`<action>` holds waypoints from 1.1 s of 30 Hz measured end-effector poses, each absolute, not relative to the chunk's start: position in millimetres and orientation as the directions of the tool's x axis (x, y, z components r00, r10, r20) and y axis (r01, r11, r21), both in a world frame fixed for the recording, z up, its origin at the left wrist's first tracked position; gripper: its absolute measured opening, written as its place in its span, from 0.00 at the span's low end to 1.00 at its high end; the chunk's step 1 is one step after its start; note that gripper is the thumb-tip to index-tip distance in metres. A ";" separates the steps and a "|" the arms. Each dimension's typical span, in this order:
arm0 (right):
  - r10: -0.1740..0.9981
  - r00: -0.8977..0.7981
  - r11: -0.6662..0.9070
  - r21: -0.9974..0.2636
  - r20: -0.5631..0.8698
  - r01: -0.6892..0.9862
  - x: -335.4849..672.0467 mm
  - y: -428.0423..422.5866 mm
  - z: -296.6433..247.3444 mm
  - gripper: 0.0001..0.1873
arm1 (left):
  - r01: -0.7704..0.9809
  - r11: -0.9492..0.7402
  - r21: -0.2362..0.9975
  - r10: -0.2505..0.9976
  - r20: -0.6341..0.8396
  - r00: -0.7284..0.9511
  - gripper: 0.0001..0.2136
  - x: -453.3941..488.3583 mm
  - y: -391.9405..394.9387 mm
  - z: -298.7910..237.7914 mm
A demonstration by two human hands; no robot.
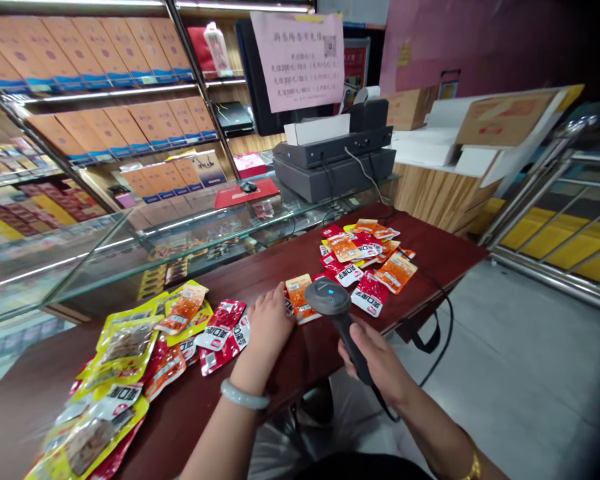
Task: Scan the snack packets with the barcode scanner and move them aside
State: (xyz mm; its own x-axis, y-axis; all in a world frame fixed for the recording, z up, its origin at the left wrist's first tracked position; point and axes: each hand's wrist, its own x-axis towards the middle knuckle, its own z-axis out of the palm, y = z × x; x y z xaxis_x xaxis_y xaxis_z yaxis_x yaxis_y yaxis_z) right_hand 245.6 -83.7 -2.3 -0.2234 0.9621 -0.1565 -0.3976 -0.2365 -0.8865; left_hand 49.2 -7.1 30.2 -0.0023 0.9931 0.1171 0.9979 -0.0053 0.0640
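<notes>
My right hand point(375, 357) is closed around the handle of a dark grey barcode scanner point(329, 298), which has a small blue light on its head. Palm down on the table, my left hand point(271, 319) has its fingers bent over the near-left edge of an orange snack packet point(299, 291); its fingertips are partly hidden. The scanner's head hangs just over that packet's right side. Left of my left hand lie red-and-white snack packets point(225, 327) and a heap of yellow snack bags point(125, 350). Farther right is a pile of red and orange packets point(365, 250).
The dark red table point(300, 357) borders a glass display counter point(195, 233). A cash register point(335, 167) and a monitor with a pink paper sign point(303, 63) stand behind. The scanner's black cable point(450, 327) loops off the table's right edge. Metal railings point(560, 220) stand at right.
</notes>
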 end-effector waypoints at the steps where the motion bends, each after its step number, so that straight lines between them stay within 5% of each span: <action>1: 0.963 -0.218 -0.238 -0.885 -0.160 -0.399 246.0 -83.3 -3.2 0.25 | 0.999 0.013 0.052 0.992 0.127 -0.019 0.29 48.9 -5.8 31.3; 7: 0.965 -0.221 -0.219 -0.890 -0.138 -0.400 245.7 -82.1 -7.6 0.25 | 0.996 0.075 -0.054 0.975 0.213 -0.062 0.23 68.4 -1.4 27.2; 13: 0.968 -0.211 -0.210 -0.901 -0.136 -0.381 247.0 -83.4 -4.2 0.26 | 1.000 0.018 0.006 0.992 0.128 -0.019 0.12 81.3 0.9 28.1; 19: 0.963 -0.208 -0.245 -0.881 -0.172 -0.406 247.9 -84.8 -5.0 0.28 | 0.995 0.081 -0.051 0.981 0.178 -0.071 0.20 66.4 -9.8 33.9; 23: 0.967 -0.208 -0.221 -0.900 -0.150 -0.377 243.9 -85.5 -8.2 0.29 | 0.995 0.086 -0.058 0.994 0.069 -0.082 0.21 50.7 -14.5 35.2; 33: 0.944 -0.264 -0.292 -0.874 -0.198 -0.388 228.4 -88.6 -5.1 0.34 | 0.926 0.188 0.327 0.981 -0.105 -0.163 0.15 36.5 -18.6 27.7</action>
State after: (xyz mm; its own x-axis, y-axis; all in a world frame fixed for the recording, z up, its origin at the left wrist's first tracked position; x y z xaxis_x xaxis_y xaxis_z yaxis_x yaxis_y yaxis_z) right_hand 228.4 -88.6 -5.1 -0.2642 0.9440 -0.1978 -0.3883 -0.2918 -0.8741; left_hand 36.5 -18.6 27.7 -0.1628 0.9811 -0.1045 0.9262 0.1885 0.3267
